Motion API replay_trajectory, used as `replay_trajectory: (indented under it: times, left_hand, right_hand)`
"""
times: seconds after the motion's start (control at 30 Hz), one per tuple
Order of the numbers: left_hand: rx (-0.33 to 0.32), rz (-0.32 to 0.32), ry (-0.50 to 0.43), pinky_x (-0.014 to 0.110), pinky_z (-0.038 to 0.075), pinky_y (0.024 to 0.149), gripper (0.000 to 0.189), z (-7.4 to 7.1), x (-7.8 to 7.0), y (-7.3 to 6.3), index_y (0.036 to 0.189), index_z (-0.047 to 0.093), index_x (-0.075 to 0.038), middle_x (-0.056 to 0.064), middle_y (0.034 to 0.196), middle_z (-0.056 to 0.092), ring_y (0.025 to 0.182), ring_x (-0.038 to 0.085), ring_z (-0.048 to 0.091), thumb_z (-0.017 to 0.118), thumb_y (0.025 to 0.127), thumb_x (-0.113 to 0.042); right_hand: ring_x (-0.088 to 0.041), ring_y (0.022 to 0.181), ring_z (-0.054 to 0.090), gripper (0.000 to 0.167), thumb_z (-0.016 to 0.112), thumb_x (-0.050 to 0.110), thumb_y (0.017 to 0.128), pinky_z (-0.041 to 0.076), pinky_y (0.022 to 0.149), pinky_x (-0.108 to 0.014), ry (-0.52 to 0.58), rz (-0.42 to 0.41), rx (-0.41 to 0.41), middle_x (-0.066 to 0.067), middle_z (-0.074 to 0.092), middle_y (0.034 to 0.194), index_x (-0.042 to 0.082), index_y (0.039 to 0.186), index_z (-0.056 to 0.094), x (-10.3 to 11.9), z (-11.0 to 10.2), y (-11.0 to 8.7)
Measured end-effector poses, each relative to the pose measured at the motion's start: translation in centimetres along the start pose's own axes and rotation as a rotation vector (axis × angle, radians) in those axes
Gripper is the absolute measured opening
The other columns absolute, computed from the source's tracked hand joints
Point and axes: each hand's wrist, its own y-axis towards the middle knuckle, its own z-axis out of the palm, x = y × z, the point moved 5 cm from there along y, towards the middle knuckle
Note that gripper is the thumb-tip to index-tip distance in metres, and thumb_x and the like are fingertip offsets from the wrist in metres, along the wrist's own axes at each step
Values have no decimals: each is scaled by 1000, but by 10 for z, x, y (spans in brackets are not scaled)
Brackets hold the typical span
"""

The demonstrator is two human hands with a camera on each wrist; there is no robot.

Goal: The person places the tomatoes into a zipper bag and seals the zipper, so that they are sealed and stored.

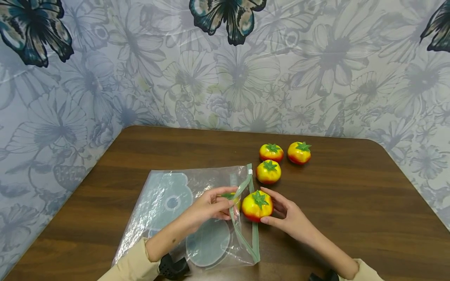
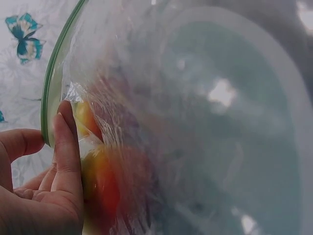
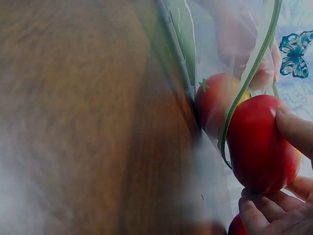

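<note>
A clear zip bag [image 1: 133,234] with a green-edged mouth [image 1: 255,238] lies flat on the table, its opening facing right. My left hand [image 1: 212,205] pinches the upper layer of that mouth and lifts it from the lower one. Between finger and thumb, my right hand [image 1: 290,216] grips a yellow-red toy tomato [image 1: 257,206] right at the opening. In the right wrist view, the held tomato's red underside [image 3: 259,142] overlaps the green edge. Just inside the mouth sits another tomato [image 3: 210,107], partly hidden by my left hand in the head view.
Beyond the bag's mouth stand three more toy tomatoes [image 1: 271,153], at the back right of the brown wooden table [image 1: 337,175]. Pale blue-grey shapes [image 1: 207,244], one round and one scalloped, show through the bag. A floral wall covering [image 1: 239,78] rises behind the table.
</note>
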Motion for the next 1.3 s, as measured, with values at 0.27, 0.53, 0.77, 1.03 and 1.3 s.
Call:
replay_trajectory:
  times: [0.27, 0.53, 0.77, 1.03, 1.3]
  left_hand:
    - [-1, 3, -6, 34, 54, 74, 49, 0, 1, -1, 137, 45, 0, 9, 85, 65, 72, 16, 61, 59, 90, -10]
    - [-1, 3, -13, 34, 54, 74, 49, 2, 1, -3, 136, 45, 0, 9, 84, 64, 72, 17, 61, 60, 90, -10]
    - [8, -2, -11, 33, 54, 73, 50, 2, 1, -3, 136, 45, 0, 8, 82, 63, 72, 16, 60, 59, 90, -10]
    - [7, 0, -1, 33, 54, 73, 49, 1, -1, -2, 136, 45, 0, 10, 84, 65, 72, 16, 62, 59, 91, -12]
    - [15, 3, -7, 34, 54, 73, 49, 2, -2, -3, 137, 45, 0, 9, 84, 65, 72, 16, 62, 59, 91, -11]
  right_hand:
    - [-32, 120, 47, 72, 75, 17, 80, 40, 95, -37, -16, 28, 8, -17, 43, 137, 4, 141, 39, -3, 3, 0]
    - [-27, 115, 52, 71, 77, 22, 78, 42, 93, -38, -114, -18, 28, -13, 49, 132, 2, 137, 42, -1, 6, -2]
    - [-25, 114, 53, 70, 78, 22, 78, 42, 93, -36, -98, -17, 43, -12, 49, 131, 3, 136, 44, -4, 10, -3]
    - [-26, 115, 52, 71, 77, 21, 78, 43, 93, -36, -68, -33, 54, -13, 48, 132, 4, 137, 42, 0, 14, -4]
    - [-27, 119, 47, 75, 76, 19, 80, 40, 96, -37, -52, -59, 96, -14, 41, 139, 2, 141, 37, 1, 10, -6]
